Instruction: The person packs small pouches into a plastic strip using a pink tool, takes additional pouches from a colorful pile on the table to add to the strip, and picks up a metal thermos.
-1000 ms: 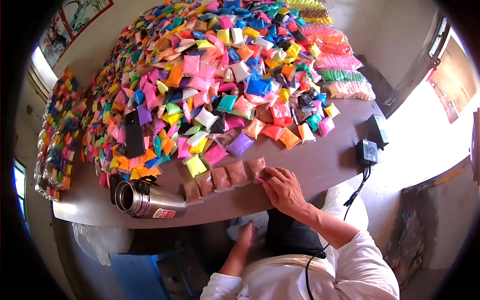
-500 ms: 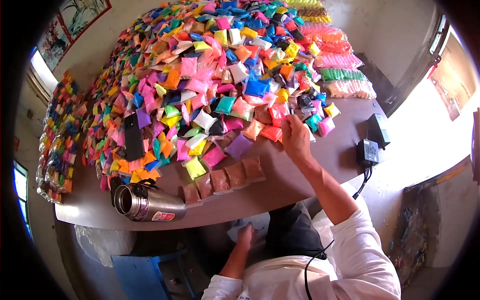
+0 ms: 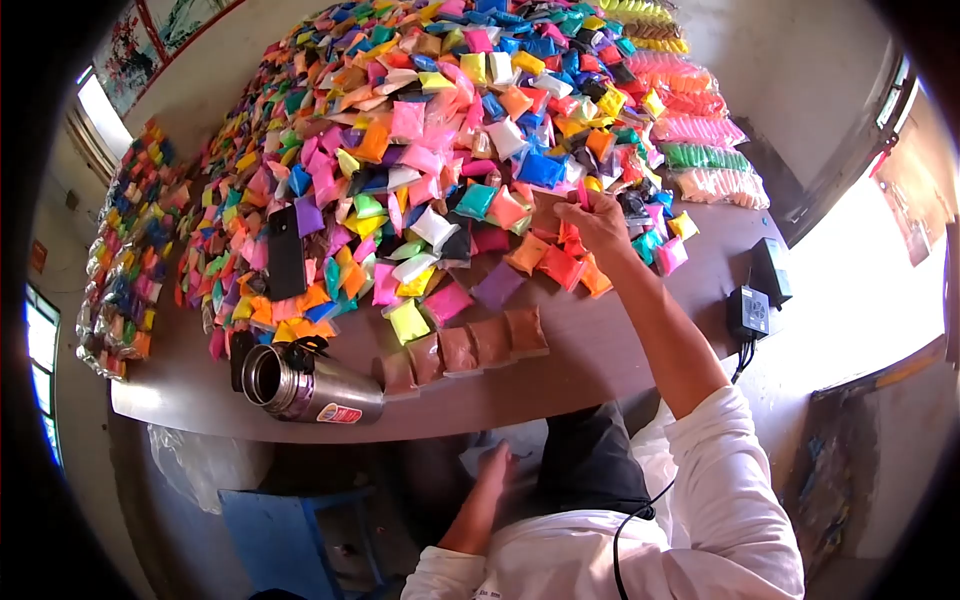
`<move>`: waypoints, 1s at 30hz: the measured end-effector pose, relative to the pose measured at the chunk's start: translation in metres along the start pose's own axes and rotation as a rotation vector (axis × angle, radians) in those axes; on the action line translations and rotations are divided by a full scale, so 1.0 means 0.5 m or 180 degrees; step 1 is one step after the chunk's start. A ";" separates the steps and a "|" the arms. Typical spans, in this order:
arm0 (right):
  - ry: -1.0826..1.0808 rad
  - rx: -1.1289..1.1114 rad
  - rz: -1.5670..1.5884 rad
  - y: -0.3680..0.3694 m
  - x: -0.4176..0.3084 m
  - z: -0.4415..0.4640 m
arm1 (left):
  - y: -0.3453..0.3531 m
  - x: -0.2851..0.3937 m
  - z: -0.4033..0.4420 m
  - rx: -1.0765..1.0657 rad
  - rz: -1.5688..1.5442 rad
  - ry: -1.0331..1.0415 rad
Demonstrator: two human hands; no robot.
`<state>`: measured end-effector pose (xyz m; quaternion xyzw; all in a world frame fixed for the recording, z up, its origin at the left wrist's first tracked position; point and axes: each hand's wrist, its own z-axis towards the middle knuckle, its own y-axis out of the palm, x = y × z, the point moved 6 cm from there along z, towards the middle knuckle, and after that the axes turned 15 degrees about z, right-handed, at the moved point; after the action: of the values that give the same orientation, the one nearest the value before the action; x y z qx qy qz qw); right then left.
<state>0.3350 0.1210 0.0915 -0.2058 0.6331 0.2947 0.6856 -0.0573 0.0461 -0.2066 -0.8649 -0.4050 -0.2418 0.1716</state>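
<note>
My right hand (image 3: 597, 226) reaches into the front edge of a big pile of small coloured packets (image 3: 400, 160). Its fingertips are closed at the edge of a brown packet (image 3: 546, 212), with red and orange packets just below. My left hand (image 3: 493, 468) hangs low by my lap, under the table edge, beside something pale grey (image 3: 520, 440); its fingers are too indistinct to read. A row of several brown packets (image 3: 460, 350) lies on the table (image 3: 600, 350) near its front edge, with a yellow packet (image 3: 407, 321) just behind it.
A steel flask (image 3: 325, 392) lies on its side at the front left. A black phone (image 3: 286, 253) rests against the pile. Bundled packets (image 3: 705, 130) line the back right. Black boxes (image 3: 748, 312) with a cable sit at the right edge. A blue chair (image 3: 275, 540) stands below.
My right hand has moved a little further into the pile, to the brown packet, and a red packet beneath it has shifted. The whole view has moved slightly. My left hand stays low.
</note>
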 end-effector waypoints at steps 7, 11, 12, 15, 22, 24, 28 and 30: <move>-0.0784 -0.0383 -0.0562 -0.032 -0.073 -0.132 | 0.032 0.000 -0.003 -0.0672 -0.0214 0.0066; -0.0860 -0.0605 -0.1424 -0.032 -0.087 -0.288 | 0.090 0.044 -0.067 -0.1421 -0.0476 0.0310; -0.1248 -0.0770 -0.1507 -0.030 -0.090 -0.325 | 0.106 0.069 -0.091 -0.1532 -0.0512 0.0479; -0.1323 -0.1057 -0.1692 -0.062 -0.026 -0.390 | 0.134 0.092 -0.105 -0.1710 -0.0382 0.0714; -0.0890 -0.1239 -0.1621 -0.075 -0.024 -0.436 | 0.212 0.241 -0.201 -0.2462 -0.0293 0.1383; -0.0591 -0.0941 -0.1563 -0.093 -0.020 -0.428 | 0.227 0.270 -0.222 -0.2556 -0.0268 0.1478; -0.0458 -0.0411 -0.1538 -0.097 -0.008 -0.393 | 0.236 0.294 -0.251 -0.2503 -0.0242 0.1646; -0.0484 -0.0665 -0.1753 -0.074 -0.018 -0.387 | 0.231 0.292 -0.249 -0.2487 -0.0235 0.1692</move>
<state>0.2147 -0.0347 0.0751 -0.4164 0.4665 0.1758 0.7603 0.0796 0.0039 -0.0343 -0.7578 -0.2562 -0.5951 -0.0775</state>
